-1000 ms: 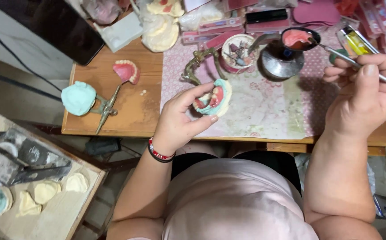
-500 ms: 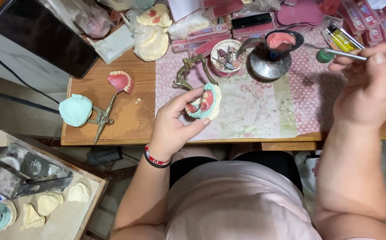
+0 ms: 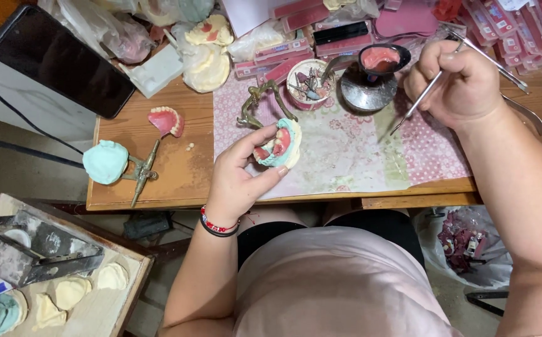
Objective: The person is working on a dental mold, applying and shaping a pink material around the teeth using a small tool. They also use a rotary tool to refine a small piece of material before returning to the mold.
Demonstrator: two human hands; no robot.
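Gripping with thumb and curled fingers, the left hand (image 3: pixel 241 175) holds a denture model (image 3: pixel 279 145) raised just above the tabletop (image 3: pixel 177 181): pink wax gums and a row of teeth seated on a pale green plaster base. The right hand (image 3: pixel 461 84) is closed in a pen-like pinch around a thin metal wax tool (image 3: pixel 422 98), its tip pointing down toward the patterned mat (image 3: pixel 358 156) and well apart from the model.

Largest first: the wooden tabletop carries the pink dotted mat, a dark phone (image 3: pixel 62 59) at the far left corner, and a round metal burner dish (image 3: pixel 371 78) holding pink wax. Smaller things follow: a cup of burs (image 3: pixel 308 80), a brass articulator frame (image 3: pixel 260 103) and a loose pink denture (image 3: pixel 166 120).

The model is likely stiff and fairly heavy in its plaster base but brittle, while the wax is soft and easily marked. Holding it by the plaster sides, away from teeth and wax, looks safest.
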